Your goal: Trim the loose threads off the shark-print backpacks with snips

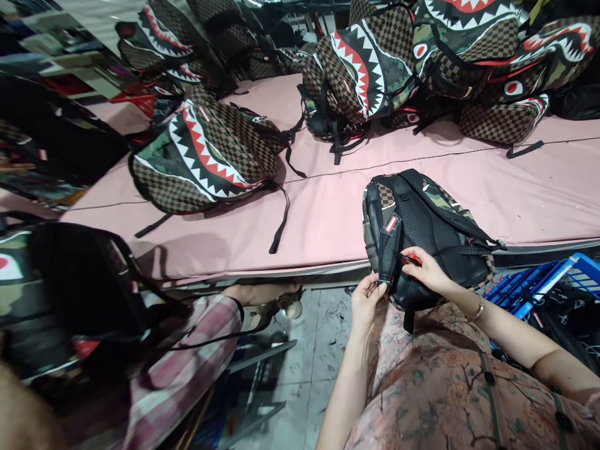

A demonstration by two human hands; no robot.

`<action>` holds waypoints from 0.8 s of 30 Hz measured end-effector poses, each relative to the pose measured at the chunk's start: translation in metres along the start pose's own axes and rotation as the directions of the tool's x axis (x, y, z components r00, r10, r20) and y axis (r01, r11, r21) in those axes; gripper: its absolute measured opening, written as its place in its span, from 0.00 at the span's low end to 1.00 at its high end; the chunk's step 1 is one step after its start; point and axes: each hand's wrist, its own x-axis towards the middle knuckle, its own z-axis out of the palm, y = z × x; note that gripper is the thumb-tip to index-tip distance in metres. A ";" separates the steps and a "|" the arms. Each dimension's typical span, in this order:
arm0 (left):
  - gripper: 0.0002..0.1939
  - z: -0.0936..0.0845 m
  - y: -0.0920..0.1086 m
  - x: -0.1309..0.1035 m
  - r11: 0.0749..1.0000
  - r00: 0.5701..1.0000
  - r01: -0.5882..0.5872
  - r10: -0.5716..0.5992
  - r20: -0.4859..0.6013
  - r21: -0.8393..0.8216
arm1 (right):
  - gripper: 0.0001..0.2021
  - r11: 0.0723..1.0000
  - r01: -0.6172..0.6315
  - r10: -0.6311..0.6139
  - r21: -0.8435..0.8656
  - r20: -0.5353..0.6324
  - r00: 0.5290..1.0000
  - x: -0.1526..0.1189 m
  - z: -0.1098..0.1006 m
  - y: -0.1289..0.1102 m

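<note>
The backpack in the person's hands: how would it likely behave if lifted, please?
The backpack would probably keep its rounded shape, given the padded-looking back panel. Its hanging strap end looks thin and would likely swing.

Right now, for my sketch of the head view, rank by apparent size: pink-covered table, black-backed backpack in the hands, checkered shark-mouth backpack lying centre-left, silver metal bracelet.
1. Pink-covered table
2. Black-backed backpack and checkered shark-mouth backpack: too alike to rank
3. Silver metal bracelet
</note>
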 end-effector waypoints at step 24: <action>0.09 -0.010 -0.007 0.012 0.920 0.937 0.212 -0.288 -0.200 -0.331 | 0.06 0.829 0.335 -0.335 -0.447 0.081 0.939 0.041 0.009 -0.002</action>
